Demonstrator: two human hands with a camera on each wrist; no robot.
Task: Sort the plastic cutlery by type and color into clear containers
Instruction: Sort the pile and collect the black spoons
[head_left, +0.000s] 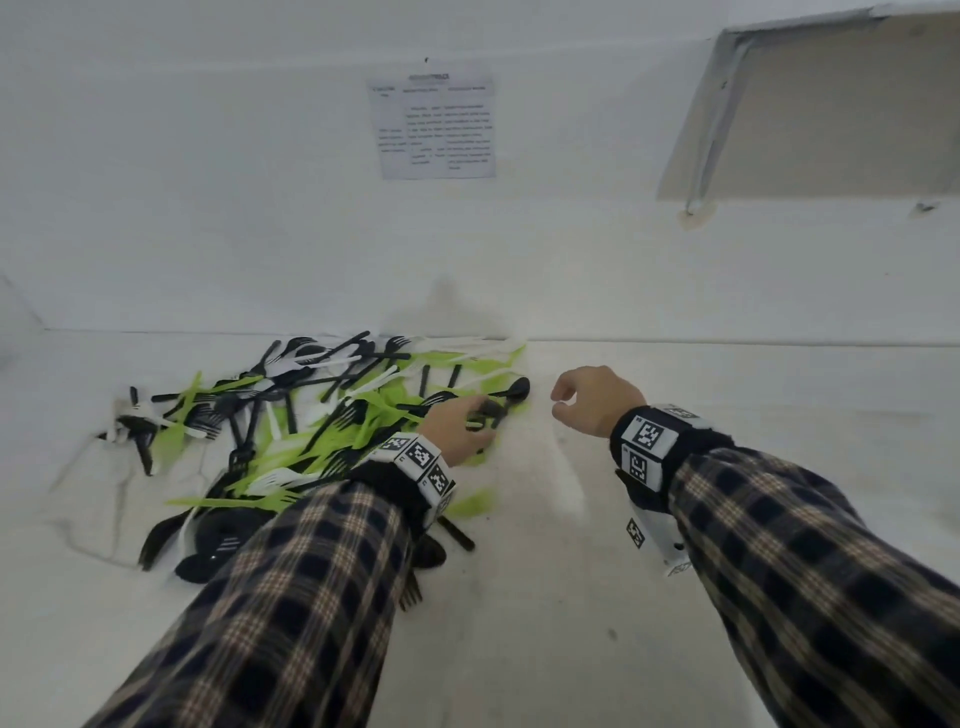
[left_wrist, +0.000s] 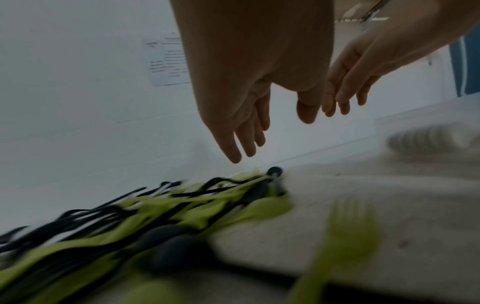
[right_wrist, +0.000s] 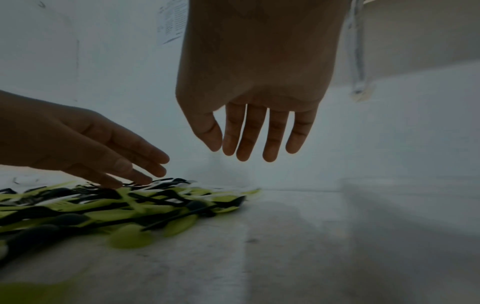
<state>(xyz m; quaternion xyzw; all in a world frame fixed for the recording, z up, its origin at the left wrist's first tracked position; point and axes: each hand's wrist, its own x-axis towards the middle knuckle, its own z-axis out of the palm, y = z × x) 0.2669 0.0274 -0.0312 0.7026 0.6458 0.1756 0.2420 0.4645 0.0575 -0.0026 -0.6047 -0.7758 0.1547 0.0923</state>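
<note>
A loose pile of black, lime-green and white plastic cutlery (head_left: 311, 415) lies on the white table against the wall. My left hand (head_left: 465, 418) reaches over the pile's right edge, its fingers (right_wrist: 145, 174) stretched out and touching the top pieces beside a black spoon (head_left: 514, 391). In the left wrist view the left hand (left_wrist: 270, 133) is spread above the heap (left_wrist: 182, 209) and holds nothing. My right hand (head_left: 563, 402) hovers just right of the pile; its fingers (right_wrist: 249, 142) hang straight and empty. No clear container is plainly in view.
A green fork (left_wrist: 350, 232) lies apart from the heap near my left wrist. A crinkled clear plastic sheet (head_left: 88, 493) lies left of the pile. A blurred ribbed pale object (left_wrist: 428, 139) sits far right. A printed sheet (head_left: 435, 124) hangs on the wall.
</note>
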